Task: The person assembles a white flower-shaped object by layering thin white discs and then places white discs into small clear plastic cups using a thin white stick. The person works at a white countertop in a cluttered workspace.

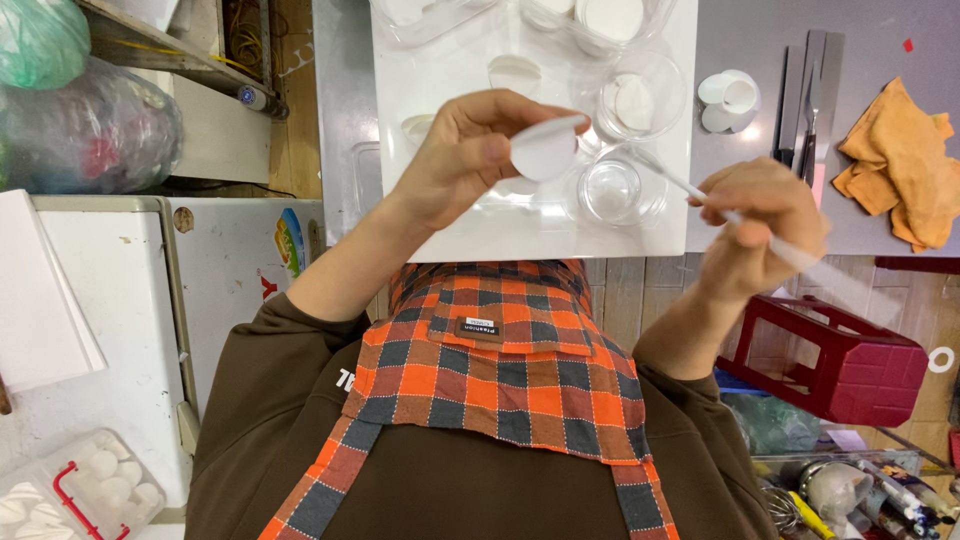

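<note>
My left hand [470, 150] holds a small white cup-shaped shell [545, 150] above a white tray [440, 235]. My right hand [762, 225] grips a thin clear stick [680, 182] whose tip points toward the shell. Directly under the stick's tip sits an empty clear glass bowl [612, 190]. Another clear bowl [640, 95] holds a white piece. More white shells [515, 72] lie on the tray beyond my left hand.
A stack of white cups [730, 100], metal tools [805, 95] and an orange cloth [900, 165] lie on the grey counter [760, 40] at the right. A red stool [830, 365] stands below. At bottom left is a clear box of white balls [90, 490].
</note>
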A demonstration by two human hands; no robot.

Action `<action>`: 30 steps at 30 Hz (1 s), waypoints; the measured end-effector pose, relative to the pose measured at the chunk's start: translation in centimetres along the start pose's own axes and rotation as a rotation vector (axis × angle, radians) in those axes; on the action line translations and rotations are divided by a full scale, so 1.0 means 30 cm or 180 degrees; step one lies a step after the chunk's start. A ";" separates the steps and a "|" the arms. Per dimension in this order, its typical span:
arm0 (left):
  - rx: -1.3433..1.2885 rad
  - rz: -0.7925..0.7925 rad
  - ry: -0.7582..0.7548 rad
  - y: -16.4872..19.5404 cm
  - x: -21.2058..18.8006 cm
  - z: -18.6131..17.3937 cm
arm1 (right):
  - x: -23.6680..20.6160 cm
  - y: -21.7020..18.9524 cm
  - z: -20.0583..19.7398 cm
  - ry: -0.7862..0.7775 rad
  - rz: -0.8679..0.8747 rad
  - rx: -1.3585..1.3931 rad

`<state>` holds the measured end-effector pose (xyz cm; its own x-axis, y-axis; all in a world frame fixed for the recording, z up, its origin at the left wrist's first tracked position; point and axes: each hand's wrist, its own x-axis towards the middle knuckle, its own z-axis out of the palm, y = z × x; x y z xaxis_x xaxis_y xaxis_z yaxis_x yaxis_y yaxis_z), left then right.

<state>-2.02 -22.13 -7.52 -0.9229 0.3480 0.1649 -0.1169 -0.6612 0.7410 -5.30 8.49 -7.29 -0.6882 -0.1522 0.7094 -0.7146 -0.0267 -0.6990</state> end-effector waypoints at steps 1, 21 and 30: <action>-0.0067 -0.0013 0.0039 0.000 -0.001 -0.012 | 0.003 -0.006 -0.039 -0.0194 0.0234 -0.0312; -0.0157 0.0103 0.0123 -0.016 -0.036 -0.044 | -0.001 -0.051 0.007 -0.1127 0.0617 -0.2065; -0.0218 -0.0280 -0.0107 -0.049 -0.001 0.033 | -0.005 -0.023 0.063 0.0682 -0.0984 0.0708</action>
<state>-1.45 -20.50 -7.98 -0.8952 0.4282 0.1238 -0.2229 -0.6706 0.7075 -4.46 6.66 -7.08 -0.4733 0.1041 0.8747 -0.8629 -0.2545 -0.4367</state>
